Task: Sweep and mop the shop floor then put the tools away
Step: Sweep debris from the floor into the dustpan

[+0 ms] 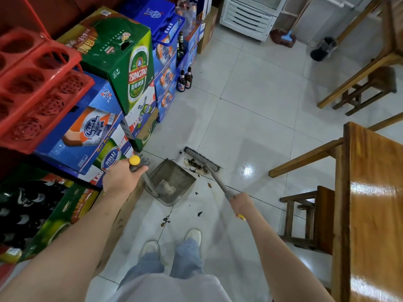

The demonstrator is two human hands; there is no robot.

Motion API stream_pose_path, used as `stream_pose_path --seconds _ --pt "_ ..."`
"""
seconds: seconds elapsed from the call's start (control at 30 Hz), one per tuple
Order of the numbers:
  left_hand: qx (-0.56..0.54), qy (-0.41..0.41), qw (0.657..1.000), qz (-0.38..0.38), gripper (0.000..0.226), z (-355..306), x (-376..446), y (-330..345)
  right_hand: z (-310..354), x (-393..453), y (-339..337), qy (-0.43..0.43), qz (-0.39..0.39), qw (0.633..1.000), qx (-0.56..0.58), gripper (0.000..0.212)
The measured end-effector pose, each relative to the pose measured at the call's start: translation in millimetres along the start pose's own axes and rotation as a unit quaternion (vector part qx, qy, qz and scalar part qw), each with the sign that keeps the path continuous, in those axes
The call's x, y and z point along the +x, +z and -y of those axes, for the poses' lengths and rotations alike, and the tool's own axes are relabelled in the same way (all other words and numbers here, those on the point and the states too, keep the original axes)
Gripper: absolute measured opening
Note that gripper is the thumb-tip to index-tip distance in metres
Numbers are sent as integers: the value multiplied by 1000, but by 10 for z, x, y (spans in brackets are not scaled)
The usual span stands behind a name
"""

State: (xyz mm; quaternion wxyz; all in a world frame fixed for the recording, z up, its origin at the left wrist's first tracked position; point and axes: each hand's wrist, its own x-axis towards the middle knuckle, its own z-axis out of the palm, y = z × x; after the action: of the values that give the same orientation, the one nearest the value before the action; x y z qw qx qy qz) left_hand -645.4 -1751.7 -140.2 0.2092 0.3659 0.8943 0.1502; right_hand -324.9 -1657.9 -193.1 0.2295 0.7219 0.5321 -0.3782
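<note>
- The left hand [122, 177] was wrapped around the yellow-capped handle [134, 161] of the dustpan [172, 182], which stood on the tiled floor [250, 101] just in front of the person's feet, its open mouth facing the broom.
- The dustpan was a grey, see-through scoop; inside it, near the back wall, lay a small pale heap of sweepings [168, 188].
- The right hand [241, 203] gripped the grey shaft of the broom [201, 159], with a yellow end showing behind the fist.
- The broom's head rested on the floor just beyond the dustpan's mouth, and a clump of dark and pale rubbish [195, 165] sat against its bristles, between the head and the pan, still outside the pan.
- More dark scraps [165, 221] lay loose on the tiles nearer the shoes.
- On the left stood stacked beer cartons [122, 62], green and blue, all closed; what was in them could not be seen.
- Red plastic crates [37, 88] sat on top of the cartons at the far left, their round bottle cells showing no bottles.
- Two brown bottles [185, 79] stood upright on the floor beside the blue cartons.
- A black bin [322, 50] lined with a clear bag stood far off near a white cabinet [248, 16]; its contents could not be made out.
- Wooden tables [370, 182] and stools [305, 219] stood on the right.
</note>
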Motion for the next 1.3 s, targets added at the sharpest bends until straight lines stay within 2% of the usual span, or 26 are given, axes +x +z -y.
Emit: stream_pose_path --seconds 0.07,0.2,0.37,0.53,0.87,1.2,1.3 --pt "6 0 1000 -1 40 11 17 9 86 44 -95 -10 -1 1000 2 47" --pt "6 -3 1000 -5 39 9 83 49 349 124 -245 -17 -7 999 30 35" --pt "21 0 1000 -9 40 38 144 67 648 256 -323 -55 -5 998 -17 31" --pt "36 -3 999 -13 39 64 142 92 799 335 -247 -51 -10 998 -46 25" --pt "10 15 1000 -2 40 228 -91 95 348 127 39 -18 -11 996 -83 21" --pt "22 27 999 18 40 589 -346 -167 -41 -366 513 -11 -22 996 -85 30" --pt "16 20 999 21 40 644 -408 -218 -71 -428 563 -22 -36 997 -71 40"
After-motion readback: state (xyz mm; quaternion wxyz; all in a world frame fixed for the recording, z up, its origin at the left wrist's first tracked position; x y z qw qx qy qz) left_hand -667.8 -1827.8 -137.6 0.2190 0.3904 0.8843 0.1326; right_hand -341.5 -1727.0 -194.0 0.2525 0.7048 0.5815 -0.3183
